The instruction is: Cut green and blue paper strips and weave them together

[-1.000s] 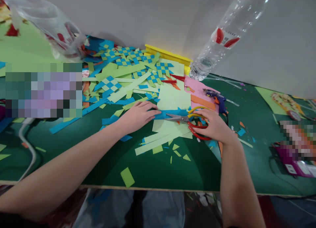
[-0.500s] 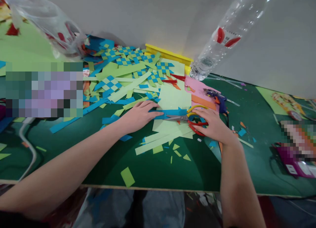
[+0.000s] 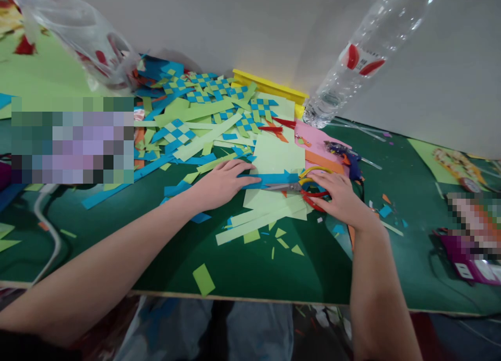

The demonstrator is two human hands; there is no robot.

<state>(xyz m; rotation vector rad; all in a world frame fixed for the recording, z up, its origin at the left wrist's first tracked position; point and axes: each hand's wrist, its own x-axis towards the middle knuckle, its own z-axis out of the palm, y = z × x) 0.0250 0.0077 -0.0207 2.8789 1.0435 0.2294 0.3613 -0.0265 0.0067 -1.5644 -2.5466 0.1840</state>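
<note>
In the middle of the desk, a blue paper strip lies across light green paper. My left hand grips the strip's left end, thumb stretched along it and fingers bent at its far side. My right hand is closed on scissors with one yellow and one red handle loop. Their blades point left along the near edge of the blue strip, close to my left thumb. A light green sheet extends behind the strip, and pale green strips lie in front.
Woven blue-and-green paper pieces and loose strips heap up behind my left hand. A plastic bottle leans by the wall near a yellow strip of trim. A plastic bag is far left. Green scraps lie near the front edge.
The whole view has shifted slightly. Both hands, the scissors and the blue strip keep nearly the same places relative to each other.
</note>
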